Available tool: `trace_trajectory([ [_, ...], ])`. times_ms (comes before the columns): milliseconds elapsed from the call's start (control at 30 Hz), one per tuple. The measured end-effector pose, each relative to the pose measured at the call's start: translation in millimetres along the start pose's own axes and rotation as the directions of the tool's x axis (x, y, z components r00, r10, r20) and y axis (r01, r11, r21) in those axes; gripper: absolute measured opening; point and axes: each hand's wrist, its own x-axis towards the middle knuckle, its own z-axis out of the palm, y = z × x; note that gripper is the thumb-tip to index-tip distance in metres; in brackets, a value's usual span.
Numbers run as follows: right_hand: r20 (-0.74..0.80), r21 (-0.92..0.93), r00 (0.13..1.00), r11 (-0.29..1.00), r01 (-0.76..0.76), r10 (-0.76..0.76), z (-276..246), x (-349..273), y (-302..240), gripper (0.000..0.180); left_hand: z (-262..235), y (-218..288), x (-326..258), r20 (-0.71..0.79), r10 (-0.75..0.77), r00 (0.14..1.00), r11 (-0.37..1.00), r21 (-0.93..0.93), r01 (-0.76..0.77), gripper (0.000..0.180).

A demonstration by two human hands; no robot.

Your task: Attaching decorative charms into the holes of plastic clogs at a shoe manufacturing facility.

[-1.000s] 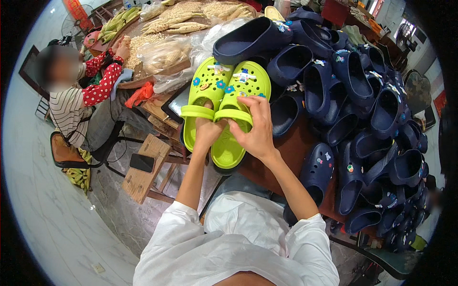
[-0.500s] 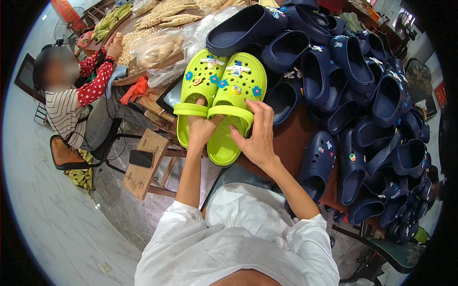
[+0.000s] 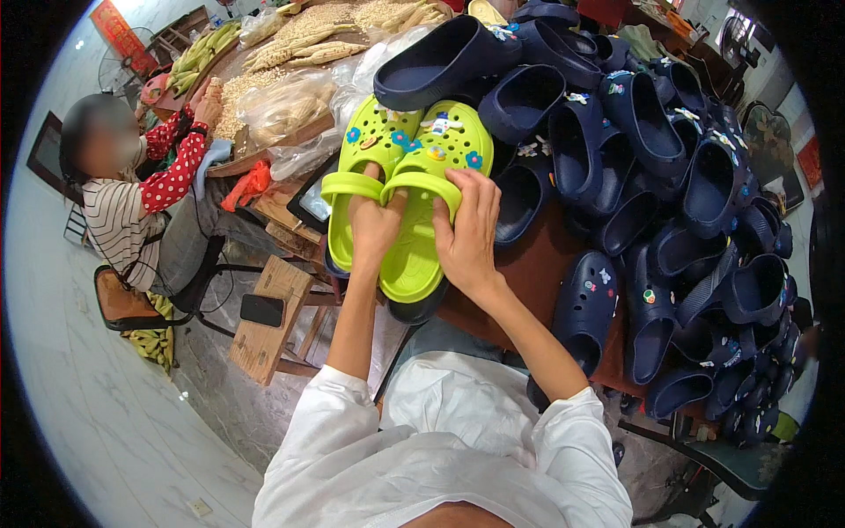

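Lime-green clogs (image 3: 418, 222), chair back (image 3: 768, 150) perhaps mottled

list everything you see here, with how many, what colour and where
Lime clogs: two, green, centre
Navy clogs: many, dark blue, piled right
Table: one, reddish-brown, under navy clogs
Phone: one, black, on stool
Stool: one, brown, left of centre
Chair: one, brown and black, far left
Co-worker: one, red dotted sleeves, left
Corn ears: several, pale yellow, top
Kernels: uncountable, cream, around corn ears
Red plastic: one piece, upper left
Background clutter: too small to count
White sleeves: two, bottom
Left grip: one, bare, at lime straps
Right grip: one, bare, right lime clog
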Motion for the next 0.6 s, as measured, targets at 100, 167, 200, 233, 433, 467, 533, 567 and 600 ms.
trace_trajectory([
  [100,0.015,0.013,1.0,1.0,0.025,-0.026,3,0,7,0.051,4,-19,0,-0.016,0.007,1.0,1.0,0.002,-0.007,0.041],
  [167,0.021,0.013,0.999,0.999,0.039,-0.039,1,-3,13,0.053,3,-14,-2,0.025,0.05,0.998,0.997,0.063,-0.052,0.04],
  [200,0.024,0.013,0.999,1.0,0.028,-0.028,0,-6,15,0.058,3,-10,-2,0.03,0.052,0.998,0.997,0.059,-0.054,0.04],
  [233,0.028,0.017,0.999,1.0,0.016,-0.017,-1,-8,16,0.063,2,-6,-3,0.041,0.022,0.999,1.0,0.0,-0.022,0.041],
  [433,0.031,0.053,1.0,0.999,0.001,-0.003,-9,-14,16,0.077,-3,-5,-12,0.061,-0.034,0.998,0.995,0.092,0.028,0.049],
  [467,0.029,0.049,1.0,0.999,-0.007,0.006,-12,-15,17,0.077,-2,-6,-12,0.048,-0.023,0.999,0.993,0.117,0.017,0.051],
  [533,0.051,0.013,0.999,1.0,-0.002,0.002,-24,-23,18,0.078,-2,-9,-15,0.038,0.036,0.999,0.994,0.1,-0.04,0.052],
  [567,0.048,-0.001,0.998,1.0,-0.027,0.027,-30,-27,19,0.078,-2,-11,-18,0.019,0.096,0.995,0.992,0.082,-0.097,0.054],
  [600,0.043,0.003,0.999,1.0,-0.011,0.011,-37,-29,21,0.075,-6,-15,-19,0.055,0.013,0.998,0.994,0.109,-0.019,0.061],
])
